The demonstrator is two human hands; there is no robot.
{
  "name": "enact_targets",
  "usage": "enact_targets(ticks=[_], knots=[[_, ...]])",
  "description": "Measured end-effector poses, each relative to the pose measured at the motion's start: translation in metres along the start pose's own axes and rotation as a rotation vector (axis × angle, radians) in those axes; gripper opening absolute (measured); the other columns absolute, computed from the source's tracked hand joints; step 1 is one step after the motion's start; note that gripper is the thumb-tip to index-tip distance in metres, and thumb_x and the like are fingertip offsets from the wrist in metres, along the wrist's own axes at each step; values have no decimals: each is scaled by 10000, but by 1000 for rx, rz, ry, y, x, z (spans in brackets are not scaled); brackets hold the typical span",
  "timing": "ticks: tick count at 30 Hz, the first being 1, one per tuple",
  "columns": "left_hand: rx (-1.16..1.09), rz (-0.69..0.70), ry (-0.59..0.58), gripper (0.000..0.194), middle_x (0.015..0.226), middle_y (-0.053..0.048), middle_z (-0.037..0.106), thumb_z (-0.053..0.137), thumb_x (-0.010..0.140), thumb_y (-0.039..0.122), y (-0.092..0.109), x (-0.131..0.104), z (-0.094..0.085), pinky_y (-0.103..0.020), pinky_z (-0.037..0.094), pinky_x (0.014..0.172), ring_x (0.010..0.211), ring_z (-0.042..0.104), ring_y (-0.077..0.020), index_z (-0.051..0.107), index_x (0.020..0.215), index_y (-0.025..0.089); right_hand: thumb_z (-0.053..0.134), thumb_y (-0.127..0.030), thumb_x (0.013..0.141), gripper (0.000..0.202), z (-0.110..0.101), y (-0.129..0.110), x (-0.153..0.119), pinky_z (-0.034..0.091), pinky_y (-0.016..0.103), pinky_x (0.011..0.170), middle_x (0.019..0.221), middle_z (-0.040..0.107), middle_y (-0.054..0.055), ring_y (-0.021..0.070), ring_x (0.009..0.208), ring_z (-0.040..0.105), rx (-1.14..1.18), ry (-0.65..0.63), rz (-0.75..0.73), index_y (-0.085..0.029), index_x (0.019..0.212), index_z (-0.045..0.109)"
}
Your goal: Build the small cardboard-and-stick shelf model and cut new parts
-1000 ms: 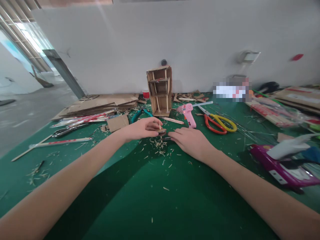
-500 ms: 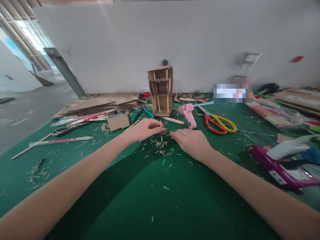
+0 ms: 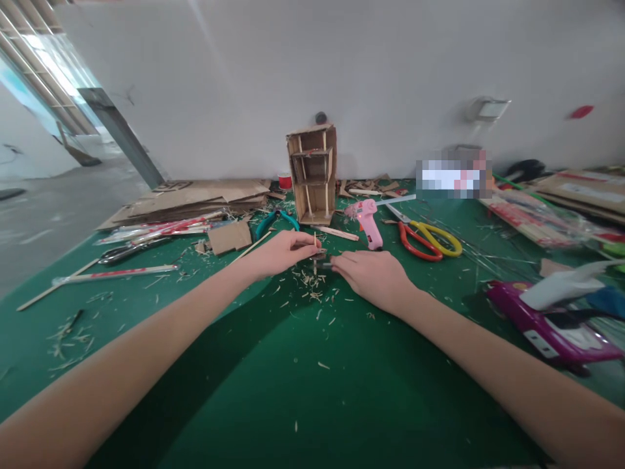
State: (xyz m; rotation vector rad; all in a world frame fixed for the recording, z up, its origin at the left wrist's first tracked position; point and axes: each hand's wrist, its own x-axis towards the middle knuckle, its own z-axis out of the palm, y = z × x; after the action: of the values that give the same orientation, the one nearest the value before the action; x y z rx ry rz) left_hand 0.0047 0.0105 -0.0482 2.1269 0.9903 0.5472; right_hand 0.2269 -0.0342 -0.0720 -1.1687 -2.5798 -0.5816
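Shavings [image 3: 312, 281] lie scattered on the green tabletop [image 3: 303, 384] below both hands. My left hand [image 3: 280, 254] is closed in a pinch around a thin wooden stick [image 3: 315, 240], which stands nearly upright. Opposite it, my right hand [image 3: 374, 277] is closed, palm down, on a thin grey blade-like tool [image 3: 326, 264] that points left at the stick. Most of this tool is hidden under the fingers, so its exact kind is unclear. Behind the hands stands a cardboard shelf model [image 3: 312, 172] with stick posts.
A pink glue gun [image 3: 370, 225] and scissors [image 3: 430, 241] lie right of centre. Teal-handled pliers [image 3: 266, 223], a cardboard piece [image 3: 230, 237] and wrapped chopsticks [image 3: 117, 275] are on the left. Flat cardboard [image 3: 195, 200] is stacked behind. A purple object [image 3: 532, 326] sits at far right.
The grey tool in my right hand shows slightly more beside the stick. Both hands stay nearly in place; the whole view has shifted slightly.
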Motion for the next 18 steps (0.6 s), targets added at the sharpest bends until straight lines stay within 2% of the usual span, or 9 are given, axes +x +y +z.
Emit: enact_targets(ticks=[3,8,13,16,18], knots=[[-40,-12,-3,355,1145,-59,658,463,905,440,-2,0,0,-304,458,849,1007,615,-190,636,1084,186,450,-290,967,231,-1,0,1,178,297,507,782,687,-15,133,719,611,27,-46,-36,-199,858,632],[-49,-37,-15,345,1118,-49,668,471,906,440,-1,-1,-1,-328,443,892,1031,600,-196,634,1091,199,395,-277,987,251,1,-1,0,148,303,499,799,688,-9,143,717,616,-49,52,53,-208,935,631],[-131,-59,-12,313,1135,-59,662,486,904,397,-1,-1,-1,-313,434,925,1057,597,-183,631,1076,180,432,-301,974,239,1,-1,0,146,291,495,787,686,-19,134,700,614,17,-31,-3,-203,863,619],[-121,-49,-2,305,1122,-56,666,482,907,393,-2,0,1,-327,430,933,1047,600,-182,632,1072,186,380,-306,993,279,1,0,1,142,290,497,792,685,-4,139,707,611,-16,8,62,-201,899,621],[-132,-55,8,305,1113,-60,671,486,904,396,-3,0,1,-334,429,941,1049,601,-183,631,1064,180,387,-309,989,271,0,0,2,134,291,492,791,684,-6,135,686,604,-12,-9,77,-202,901,619]])
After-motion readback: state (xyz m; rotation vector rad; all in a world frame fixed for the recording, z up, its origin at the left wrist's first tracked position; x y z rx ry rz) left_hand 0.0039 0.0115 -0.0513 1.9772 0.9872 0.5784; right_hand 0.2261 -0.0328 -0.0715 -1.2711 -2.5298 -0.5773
